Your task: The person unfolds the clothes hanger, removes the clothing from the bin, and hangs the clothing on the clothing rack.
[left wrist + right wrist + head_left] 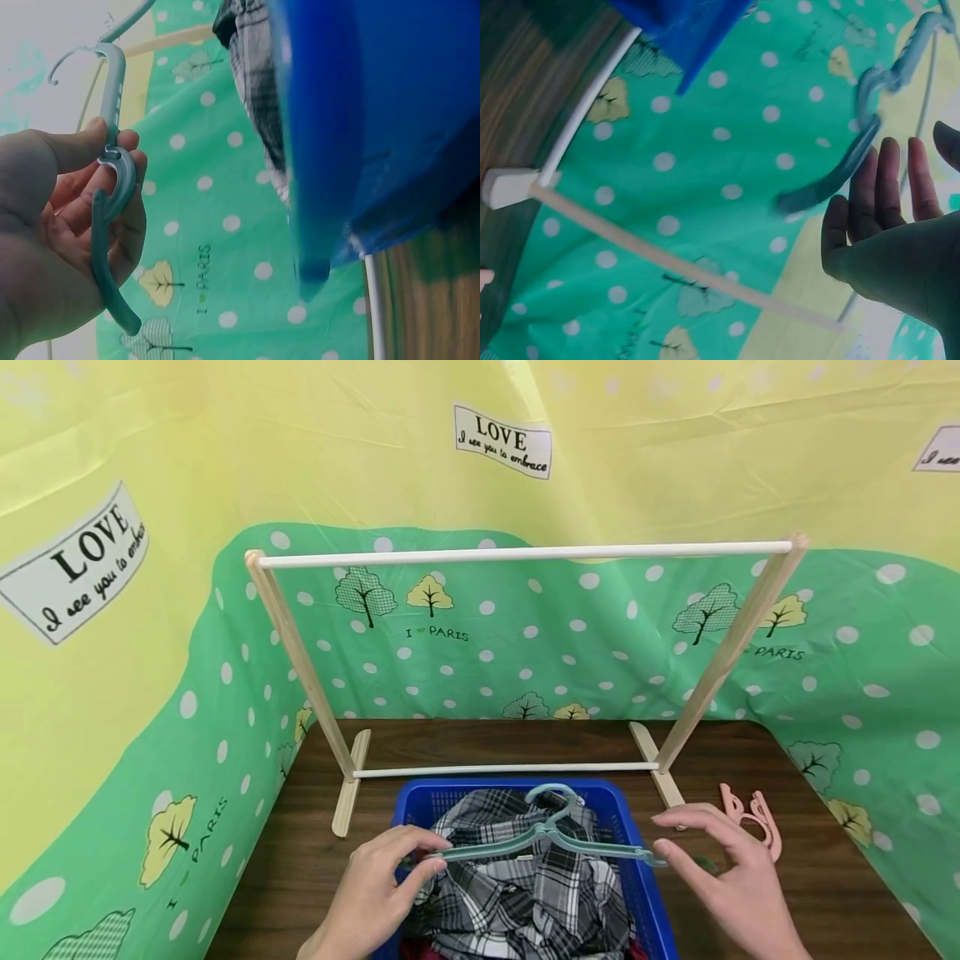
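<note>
A teal folding clothes hanger is held level above the basket, its hook pointing up and away. My left hand pinches the hanger's left arm between thumb and fingers. In the left wrist view, a hinged end piece of the hanger dangles past the palm. My right hand is beside the hanger's right end, thumb and forefinger spread apart. From the right wrist, the fingers look loosely extended by the hanger's other hinged end. Below lies a crumpled black, grey and white plaid shirt.
A blue plastic basket contains the shirt and some dark red cloth. Behind it stands a wooden rack with a white top rod. A pink folded hanger lies on the brown table at right. Patterned fabric surrounds the table.
</note>
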Demonstrator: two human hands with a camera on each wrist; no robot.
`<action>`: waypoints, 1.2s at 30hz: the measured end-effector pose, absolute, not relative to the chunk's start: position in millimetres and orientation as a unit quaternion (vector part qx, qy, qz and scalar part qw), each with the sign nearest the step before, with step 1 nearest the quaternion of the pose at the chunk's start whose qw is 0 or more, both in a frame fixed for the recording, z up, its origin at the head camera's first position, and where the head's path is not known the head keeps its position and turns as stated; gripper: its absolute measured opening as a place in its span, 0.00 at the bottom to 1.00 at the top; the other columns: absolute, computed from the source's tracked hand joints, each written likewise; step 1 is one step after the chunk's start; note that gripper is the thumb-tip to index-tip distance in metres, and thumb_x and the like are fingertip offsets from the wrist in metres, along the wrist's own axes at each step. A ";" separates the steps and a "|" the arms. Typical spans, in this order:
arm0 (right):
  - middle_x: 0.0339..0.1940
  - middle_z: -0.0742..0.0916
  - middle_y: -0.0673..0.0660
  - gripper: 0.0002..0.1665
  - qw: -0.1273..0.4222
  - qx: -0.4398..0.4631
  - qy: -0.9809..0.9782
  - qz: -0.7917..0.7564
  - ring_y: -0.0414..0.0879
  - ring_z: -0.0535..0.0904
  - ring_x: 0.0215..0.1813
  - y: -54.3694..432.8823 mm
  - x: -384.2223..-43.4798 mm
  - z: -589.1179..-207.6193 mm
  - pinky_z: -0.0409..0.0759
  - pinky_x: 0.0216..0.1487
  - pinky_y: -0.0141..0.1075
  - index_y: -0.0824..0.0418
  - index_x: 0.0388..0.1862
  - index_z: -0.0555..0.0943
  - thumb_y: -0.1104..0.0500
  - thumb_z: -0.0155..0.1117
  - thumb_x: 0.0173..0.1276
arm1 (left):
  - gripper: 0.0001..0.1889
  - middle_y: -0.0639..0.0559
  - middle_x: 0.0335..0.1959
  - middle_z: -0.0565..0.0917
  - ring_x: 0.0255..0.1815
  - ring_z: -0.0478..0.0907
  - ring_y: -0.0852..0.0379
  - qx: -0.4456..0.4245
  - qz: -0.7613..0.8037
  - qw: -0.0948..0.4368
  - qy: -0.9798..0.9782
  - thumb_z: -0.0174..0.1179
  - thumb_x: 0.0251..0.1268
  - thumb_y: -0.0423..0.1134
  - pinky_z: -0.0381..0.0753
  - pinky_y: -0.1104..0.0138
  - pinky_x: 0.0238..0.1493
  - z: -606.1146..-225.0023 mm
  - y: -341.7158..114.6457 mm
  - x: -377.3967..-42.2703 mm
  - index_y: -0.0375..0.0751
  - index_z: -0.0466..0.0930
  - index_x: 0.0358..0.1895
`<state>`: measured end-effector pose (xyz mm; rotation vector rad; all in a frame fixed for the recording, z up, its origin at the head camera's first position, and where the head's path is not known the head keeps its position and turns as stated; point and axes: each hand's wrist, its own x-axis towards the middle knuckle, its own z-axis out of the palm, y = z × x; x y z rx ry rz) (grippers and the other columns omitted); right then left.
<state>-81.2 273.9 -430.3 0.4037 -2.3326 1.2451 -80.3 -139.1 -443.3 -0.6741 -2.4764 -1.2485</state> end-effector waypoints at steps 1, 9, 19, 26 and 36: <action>0.51 0.91 0.47 0.28 0.230 0.157 -0.846 0.456 0.34 0.85 0.57 269.9 -79.7 -429.8 0.75 0.65 0.21 0.61 0.54 0.91 0.83 0.79 0.59 | 0.09 0.67 0.48 0.90 0.46 0.86 0.66 -0.242 -0.432 0.139 -0.858 0.73 0.75 0.37 0.88 0.65 0.46 -443.7 -137.6 -80.2 0.55 0.91 0.52; 0.52 0.91 0.44 0.34 0.201 0.222 -0.854 0.426 0.34 0.87 0.54 252.3 -76.5 -431.6 0.84 0.54 0.24 0.50 0.57 0.91 0.80 0.82 0.57 | 0.08 0.67 0.49 0.89 0.51 0.88 0.63 -0.273 -0.430 0.122 -0.852 0.71 0.78 0.36 0.90 0.61 0.51 -444.7 -131.8 -80.2 0.50 0.91 0.54; 0.46 0.91 0.42 0.37 0.214 0.283 -0.842 0.407 0.36 0.88 0.47 247.2 -82.0 -432.4 0.83 0.53 0.24 0.44 0.50 0.91 0.80 0.85 0.51 | 0.08 0.66 0.47 0.90 0.48 0.87 0.65 -0.291 -0.432 0.146 -0.841 0.70 0.79 0.35 0.89 0.63 0.46 -444.9 -130.0 -79.9 0.51 0.91 0.54; 0.45 0.91 0.41 0.36 0.223 0.272 -0.843 0.406 0.35 0.88 0.47 247.6 -81.3 -433.6 0.83 0.52 0.24 0.45 0.49 0.92 0.81 0.84 0.51 | 0.07 0.65 0.46 0.91 0.46 0.86 0.66 -0.292 -0.434 0.153 -0.838 0.70 0.79 0.38 0.88 0.65 0.46 -445.7 -129.7 -79.7 0.53 0.91 0.53; 0.44 0.92 0.44 0.34 0.231 0.258 -0.844 0.410 0.34 0.87 0.48 251.6 -79.8 -433.6 0.82 0.56 0.23 0.49 0.47 0.93 0.82 0.84 0.50 | 0.12 0.65 0.50 0.90 0.50 0.87 0.64 -0.272 -0.448 0.139 -0.840 0.73 0.75 0.33 0.90 0.63 0.48 -442.6 -133.6 -80.1 0.54 0.91 0.55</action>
